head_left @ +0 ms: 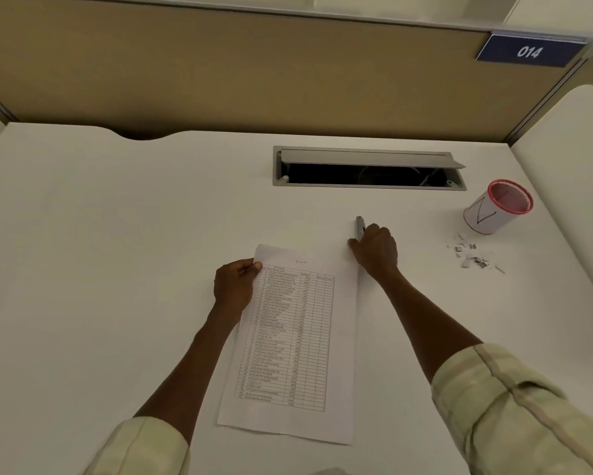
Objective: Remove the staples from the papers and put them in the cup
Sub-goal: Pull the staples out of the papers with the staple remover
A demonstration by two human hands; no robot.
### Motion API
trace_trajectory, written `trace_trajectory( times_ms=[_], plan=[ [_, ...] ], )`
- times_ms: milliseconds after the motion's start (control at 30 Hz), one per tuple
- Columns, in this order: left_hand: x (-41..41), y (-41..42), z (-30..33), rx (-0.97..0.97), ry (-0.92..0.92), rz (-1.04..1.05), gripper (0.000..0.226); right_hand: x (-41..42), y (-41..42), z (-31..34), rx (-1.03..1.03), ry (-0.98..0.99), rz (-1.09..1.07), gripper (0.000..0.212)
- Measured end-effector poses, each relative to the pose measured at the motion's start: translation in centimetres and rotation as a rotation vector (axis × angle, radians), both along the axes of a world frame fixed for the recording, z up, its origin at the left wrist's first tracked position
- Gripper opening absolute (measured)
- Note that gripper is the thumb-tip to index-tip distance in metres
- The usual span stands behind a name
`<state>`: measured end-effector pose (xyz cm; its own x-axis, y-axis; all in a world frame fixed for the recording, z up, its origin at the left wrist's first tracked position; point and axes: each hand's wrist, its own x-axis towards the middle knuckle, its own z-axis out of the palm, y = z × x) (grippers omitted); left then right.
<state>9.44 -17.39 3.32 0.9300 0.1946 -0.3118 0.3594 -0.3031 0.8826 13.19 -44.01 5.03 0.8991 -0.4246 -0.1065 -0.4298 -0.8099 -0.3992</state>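
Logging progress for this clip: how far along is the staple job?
Done: a pile of pulled staples lies on the desk beside the red-rimmed cup, not in it; the cup's contents can't be seen. In hand: the left hand pinches the printed papers' top-left corner while the right hand grips a metal staple remover. Left: remaining staples, then moving the pile into the cup.

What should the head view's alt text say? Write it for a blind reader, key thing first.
A person's left hand pinches the top left corner of printed papers on a white desk while the right hand grips a metal staple remover. At right, loose staples lie beside a red-rimmed cup.
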Motion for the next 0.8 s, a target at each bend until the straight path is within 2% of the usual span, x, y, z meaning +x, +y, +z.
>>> trace_trajectory(
  times_ms=[100, 200, 267, 367, 433, 633, 800],
  plan=[
    [0.1, -0.1, 0.2, 0.002, 0.006, 0.0, 0.027, 1.4, -0.3, 0.5, 0.237, 0.029, -0.149, 0.03],
    [0.1, 0.0, 0.1, 0.013, 0.01, -0.007, 0.027, 2.4, 0.1, 1.4, 0.734, 0.041, -0.326, 0.025],
    [0.2, 0.0, 0.0, 0.016, 0.012, -0.013, 0.027, 2.4, 0.9, 2.7, 1.038, 0.065, -0.325, 0.016],
    [0.2, -0.1, 0.1, 0.009, 0.014, -0.012, 0.029, 2.2, 2.4, 3.8, 1.3, 0.068, -0.222, 0.011],
    [0.3, -0.1, 0.1, 0.019, 0.014, -0.01, 0.029, 2.2, 3.8, 3.7, 1.318, 0.055, -0.133, 0.01],
    [0.1, -0.1, -0.2, 0.029, 0.012, -0.018, 0.03, 2.0, 7.3, 2.3, 1.092, -0.019, 0.082, 0.032],
    [-0.1, -0.2, -0.1, 0.039, -0.021, -0.024, 0.029, 1.3, 8.4, 1.9, 0.945, -0.008, 0.212, 0.034]
  ],
)
